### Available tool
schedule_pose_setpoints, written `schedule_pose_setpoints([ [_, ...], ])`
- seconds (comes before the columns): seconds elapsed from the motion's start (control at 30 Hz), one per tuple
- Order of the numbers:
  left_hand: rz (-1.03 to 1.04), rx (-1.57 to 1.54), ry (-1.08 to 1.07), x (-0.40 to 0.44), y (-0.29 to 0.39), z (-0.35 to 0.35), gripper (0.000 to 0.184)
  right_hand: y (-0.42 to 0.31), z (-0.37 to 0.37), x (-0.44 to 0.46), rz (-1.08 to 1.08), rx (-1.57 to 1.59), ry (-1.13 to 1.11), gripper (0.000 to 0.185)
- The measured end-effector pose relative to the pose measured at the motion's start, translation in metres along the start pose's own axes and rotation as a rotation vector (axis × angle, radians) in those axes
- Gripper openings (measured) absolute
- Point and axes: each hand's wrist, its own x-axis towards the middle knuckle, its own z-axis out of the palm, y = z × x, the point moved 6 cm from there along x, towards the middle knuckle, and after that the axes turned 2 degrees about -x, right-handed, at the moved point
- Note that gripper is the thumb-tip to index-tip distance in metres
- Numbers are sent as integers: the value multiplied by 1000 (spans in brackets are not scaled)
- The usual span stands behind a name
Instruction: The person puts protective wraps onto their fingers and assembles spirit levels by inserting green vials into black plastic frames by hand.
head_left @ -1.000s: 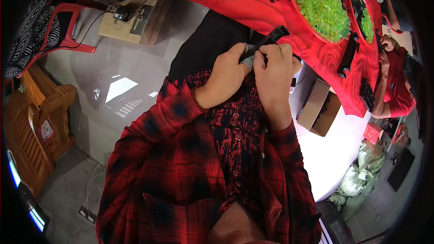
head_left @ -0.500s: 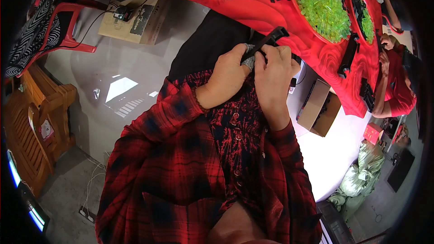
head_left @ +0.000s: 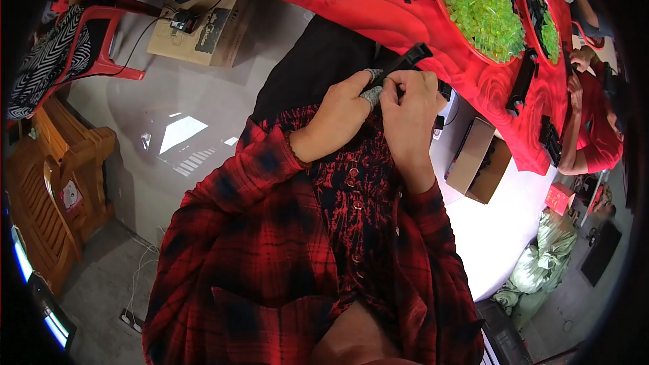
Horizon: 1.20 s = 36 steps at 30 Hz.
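Observation:
My left hand is closed around a long black plastic strip, whose wider, block-like end sticks out toward the table. Grey wrappings cover fingertips of that hand. Right beside it, my right hand is curled, thumb and fingers pinched together against the strip's near side. What sits between those fingertips is hidden. Both hands are above my lap, short of the table edge.
A red rose-patterned tablecloth bears a tub of green translucent pieces, a second tub and black parts. An open carton stands below. A person in red works at right. Another carton lies left.
The strip's outer end has tilted slightly lower. My right fingers have shifted a little and curled tighter; my left hand keeps its hold.

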Motion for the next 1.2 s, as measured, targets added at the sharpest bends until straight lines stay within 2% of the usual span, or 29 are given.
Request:
schedule_pose_setpoints([
  [0.07,-19,-12,-27,-1,-2,1,32,0,-1,-3,26,-9,40,15],
  [0.2,16,24,5,0,-4,3,33,-1,-1,-6,-16,-21,80,16],
  [0.27,90,53,45,0,1,4,32,-3,-2,-7,-45,-53,124,17],
  [0.4,43,97,53,1,4,4,31,-4,-1,-9,-65,-132,176,18],
  [0.47,153,131,72,2,7,4,30,-10,-4,-7,-132,-204,208,18],
  [0.7,142,136,69,6,2,5,23,-7,-4,-6,-85,-257,171,17],
  [0.8,141,93,69,7,5,2,18,-9,-16,-11,-117,-127,239,16],
  [0.87,-6,15,57,6,7,-1,12,3,-29,-13,-32,-49,361,24],
  [0.9,-6,12,53,5,9,-1,12,3,-27,-11,-30,-54,361,24],
  [0.97,0,-49,28,4,11,0,10,14,-27,-7,82,256,492,40],
  [1.0,0,-50,27,4,9,0,10,15,-25,-2,68,214,388,52],
  [1.03,33,-20,12,4,7,1,10,14,-27,0,68,214,389,52],
  [1.1,67,11,-3,4,5,2,10,17,-13,7,239,631,150,52],
  [1.2,85,-17,-3,3,6,1,10,17,-8,8,200,712,186,46],
])
